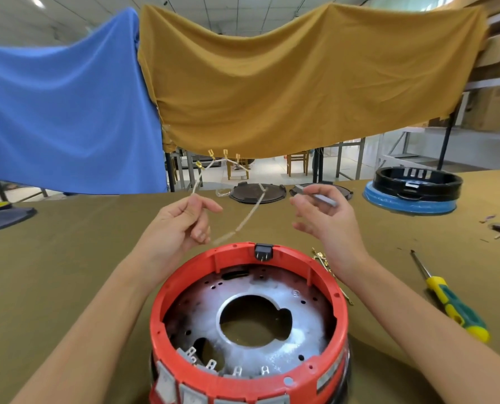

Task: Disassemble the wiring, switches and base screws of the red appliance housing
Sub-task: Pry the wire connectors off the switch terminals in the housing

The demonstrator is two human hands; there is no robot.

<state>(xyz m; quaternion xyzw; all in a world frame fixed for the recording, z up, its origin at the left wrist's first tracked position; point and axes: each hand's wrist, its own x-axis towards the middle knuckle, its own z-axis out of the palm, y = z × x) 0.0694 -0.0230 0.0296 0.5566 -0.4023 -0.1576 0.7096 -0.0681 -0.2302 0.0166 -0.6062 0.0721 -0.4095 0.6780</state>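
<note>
Over olive table [68, 258], left hand [181, 225] pinches upward-running wire harness [244, 221]; right hand [327, 212] pinches level grey part [318, 196].

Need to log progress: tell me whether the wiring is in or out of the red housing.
Out: the left hand holds the wiring above the red housing.

Above the open red housing [248, 319] on the tabletop [68, 258], the left hand [178, 225] pinches a beige wire harness [243, 223] tipped with brass terminals. The right hand [327, 217] holds a small grey part [318, 195]. A yellow-and-green screwdriver [449, 304] lies to the right.
</note>
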